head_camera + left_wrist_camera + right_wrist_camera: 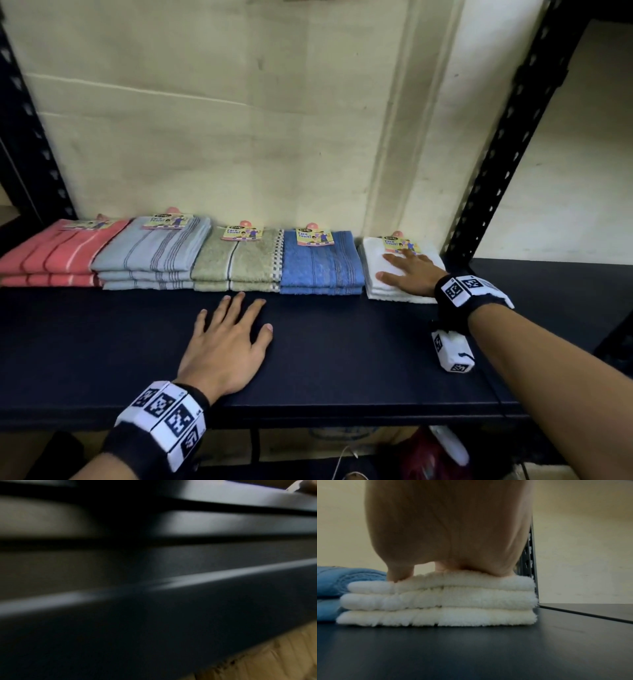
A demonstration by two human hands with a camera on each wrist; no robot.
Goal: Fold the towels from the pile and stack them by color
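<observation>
While flat atop the white towel stack [387, 274], right hand [409, 272] fingers straight; left hand [227, 346] splayed on shelf [342, 359].

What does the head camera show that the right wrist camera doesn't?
Only the head view shows the pink, grey and olive green folded towel stacks and the left hand flat on the dark shelf. Only the right wrist view shows three white layers. Both show the right hand pressing the white folded towel stack beside the blue folded towels.

Five folded towel stacks in a row: pink [51, 257], grey [150, 255], green [236, 263], blue [322, 263], white [380, 274]
</observation>
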